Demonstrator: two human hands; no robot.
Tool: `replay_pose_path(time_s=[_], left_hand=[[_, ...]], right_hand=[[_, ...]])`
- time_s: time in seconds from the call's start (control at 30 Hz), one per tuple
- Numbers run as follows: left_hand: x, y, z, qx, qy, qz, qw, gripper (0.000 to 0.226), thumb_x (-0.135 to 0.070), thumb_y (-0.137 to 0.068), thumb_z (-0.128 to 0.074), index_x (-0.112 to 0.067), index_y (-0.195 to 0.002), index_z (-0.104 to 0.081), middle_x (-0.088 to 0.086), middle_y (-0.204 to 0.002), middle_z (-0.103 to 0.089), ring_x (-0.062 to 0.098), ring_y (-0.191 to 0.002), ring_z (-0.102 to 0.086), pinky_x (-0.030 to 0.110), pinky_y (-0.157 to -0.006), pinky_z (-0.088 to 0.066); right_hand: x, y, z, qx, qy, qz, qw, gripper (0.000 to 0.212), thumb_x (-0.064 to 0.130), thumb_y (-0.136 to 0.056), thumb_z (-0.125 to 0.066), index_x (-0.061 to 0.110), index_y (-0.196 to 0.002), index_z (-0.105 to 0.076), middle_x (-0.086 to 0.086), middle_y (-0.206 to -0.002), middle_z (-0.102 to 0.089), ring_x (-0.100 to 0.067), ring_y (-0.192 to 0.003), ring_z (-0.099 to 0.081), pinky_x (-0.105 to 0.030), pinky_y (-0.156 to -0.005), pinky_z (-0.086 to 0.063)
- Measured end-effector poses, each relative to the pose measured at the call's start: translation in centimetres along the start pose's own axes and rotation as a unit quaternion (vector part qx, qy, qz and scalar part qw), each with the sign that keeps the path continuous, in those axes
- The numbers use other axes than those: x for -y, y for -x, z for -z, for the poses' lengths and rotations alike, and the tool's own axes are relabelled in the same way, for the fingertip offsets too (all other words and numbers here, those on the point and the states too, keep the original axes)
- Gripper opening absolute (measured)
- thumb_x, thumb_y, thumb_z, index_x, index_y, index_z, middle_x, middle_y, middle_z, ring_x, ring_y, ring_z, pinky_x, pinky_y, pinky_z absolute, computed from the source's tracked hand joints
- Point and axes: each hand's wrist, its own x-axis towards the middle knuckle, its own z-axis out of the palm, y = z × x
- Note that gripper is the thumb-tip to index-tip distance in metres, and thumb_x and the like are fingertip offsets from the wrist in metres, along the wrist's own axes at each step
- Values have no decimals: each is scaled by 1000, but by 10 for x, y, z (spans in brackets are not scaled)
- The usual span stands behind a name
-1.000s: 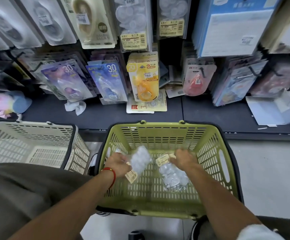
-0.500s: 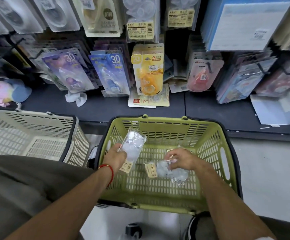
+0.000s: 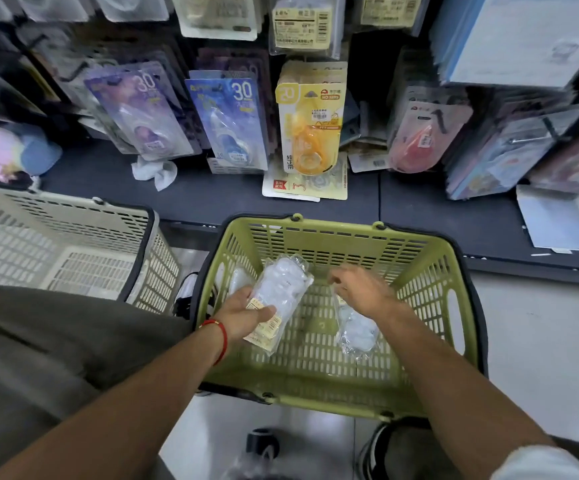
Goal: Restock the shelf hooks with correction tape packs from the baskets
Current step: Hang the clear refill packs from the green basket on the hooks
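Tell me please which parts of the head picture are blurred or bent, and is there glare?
Head view: the right hand and the hanging packs along the top edge are motion-blurred; the clear pack in the left hand stays fairly sharp; wide-angle distortion bends the green basket rim and the shelf edge; light is soft, without strong glare.

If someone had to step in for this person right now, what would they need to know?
Left hand: grips a clear correction tape pack above the green basket.
Right hand: fingers loosely curled over the basket; whether it holds anything is unclear.
A second clear pack lies on the basket floor under the right arm.
The beige basket on the left shows no packs.
Done: one pack picked up.
Left: hang it on a shelf hook, then the other pack.
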Motion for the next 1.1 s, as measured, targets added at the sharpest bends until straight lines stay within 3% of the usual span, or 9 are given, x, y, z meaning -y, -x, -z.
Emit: replay_pose_path(time_s=[0.1, 0.17, 0.33, 0.43, 0.57, 0.7, 0.83, 0.9, 1.1], left_hand=[[5, 6, 3, -19, 68, 21, 997, 29, -17, -99, -71, -36, -95, -49, -25, -84, -51, -11, -67, -50, 6, -45, -43], [11, 11, 3, -22, 93, 21, 995, 32, -18, -99, -71, -36, -88, -47, -26, -82, -50, -11, -66, -50, 6, -43, -41], [27, 3, 2, -25, 119, 39, 992, 28, -18, -96, -75, -35, -87, -54, -20, -93, -61, -6, -76, -58, 11, -56, -47], [28, 4, 1, -15, 130, 62, 989, 29, -21, -93, -77, -28, -116, -60, -13, -117, -67, 14, -108, -65, 32, -99, -50], [30, 7, -8, -14, 128, 53, 990, 43, -20, -94, -73, -34, -130, -54, -12, -118, -70, 8, -98, -68, 29, -80, -53], [25, 14, -16, -58, 127, 38, 990, 60, -24, -98, -65, -32, -149, -37, -4, -122, -65, 11, -100, -70, 27, -86, -55], [1, 22, -19, -67, 208, -11, 976, 63, -33, -93, -60, -34, -152, -36, -4, -134, -59, 22, -119, -62, 39, -102, -50], [-13, 25, -15, -51, 282, -44, 957, 41, -41, -88, -59, -35, -128, -51, 8, -129, -68, 33, -115, -70, 58, -100, -55], [-25, 39, 30, -68, 293, -157, 941, 61, -48, -75, -91, -45, -118, -48, -22, -112, -76, 1, -101, -75, 33, -79, -63]], right_hand=[[-20, 2, -38, 199, 218, 71, 953, 88, -10, -95, -59, 35, -164, -26, 2, -176, -4, -26, -162, -7, -54, -130, -13], [-30, 0, -55, 241, 300, 101, 918, 95, -7, -100, -55, 36, -167, -5, 7, -175, 15, -23, -162, 12, -58, -128, 2], [-49, -10, -53, 202, 336, 108, 914, 91, 3, -92, -70, 29, -164, -23, 0, -175, -13, -25, -163, -1, -54, -130, 3], [-62, -5, -45, 171, 319, 105, 926, 76, 25, -81, -85, 26, -149, -52, -8, -164, -36, -29, -155, -27, -52, -131, -5], [-66, 13, -37, 165, 53, -35, 984, 56, 36, -80, -85, 30, -131, -64, -2, -136, -65, -25, -128, -59, -39, -113, -41], [-44, 28, 2, 113, -379, -133, 909, 55, 53, -66, -90, 19, -108, -75, -4, -99, -81, -24, -88, -79, -30, -70, -62], [12, 31, 32, 88, -571, -94, 811, 68, 62, -72, -88, 23, -124, -69, -6, -118, -78, -27, -108, -76, -45, -91, -62], [55, 25, 36, 62, -640, -69, 763, 60, 55, -82, -82, 23, -130, -67, -7, -126, -76, -27, -113, -74, -44, -93, -61], [154, -5, 42, -14, -582, -42, 812, 83, 98, -78, -41, 46, -143, -50, 24, -154, -46, -6, -136, -51, -46, -118, -40]])
